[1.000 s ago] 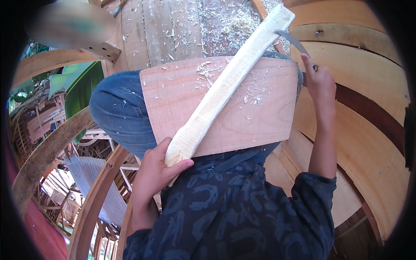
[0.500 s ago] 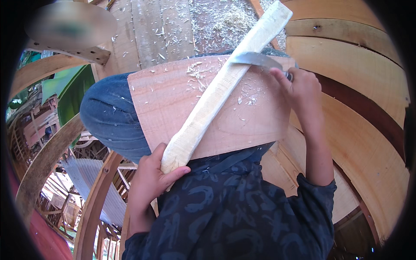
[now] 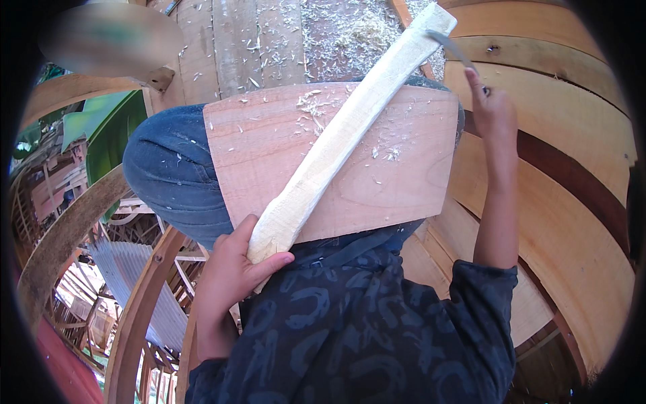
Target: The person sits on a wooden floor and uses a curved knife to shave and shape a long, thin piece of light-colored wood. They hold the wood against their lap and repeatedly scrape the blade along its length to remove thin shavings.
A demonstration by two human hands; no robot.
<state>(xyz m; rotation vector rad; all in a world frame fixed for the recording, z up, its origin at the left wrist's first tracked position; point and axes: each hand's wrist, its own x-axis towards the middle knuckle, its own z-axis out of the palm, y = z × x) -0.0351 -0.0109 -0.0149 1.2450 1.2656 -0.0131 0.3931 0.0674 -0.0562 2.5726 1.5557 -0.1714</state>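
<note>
A long, pale piece of carved wood [image 3: 346, 138] slants across my lap, its near end narrowed by a shallow step. My left hand [image 3: 239, 269] grips that near end, thumb over the top. In my right hand [image 3: 496, 108] is a knife [image 3: 452, 48] with a curved blade; the handle is mostly hidden by my fingers. The blade's tip lies against the wood's right side, close to its far end. Under the wood, a flat brownish board [image 3: 269, 158] rests over my thighs, with several shavings [image 3: 313, 108] scattered on it.
More shavings [image 3: 360, 34] cover the plank floor [image 3: 235, 47] beyond my knees. Wooden planks [image 3: 552, 101] curve along the right side. At the left stand wooden rails [image 3: 145, 310], with a corrugated sheet [image 3: 138, 283] and a green leaf [image 3: 111, 135] past them.
My right hand has moved up and away with the knife, the blade shifting from the wood's upper middle to near its far end. My left hand keeps its hold.
</note>
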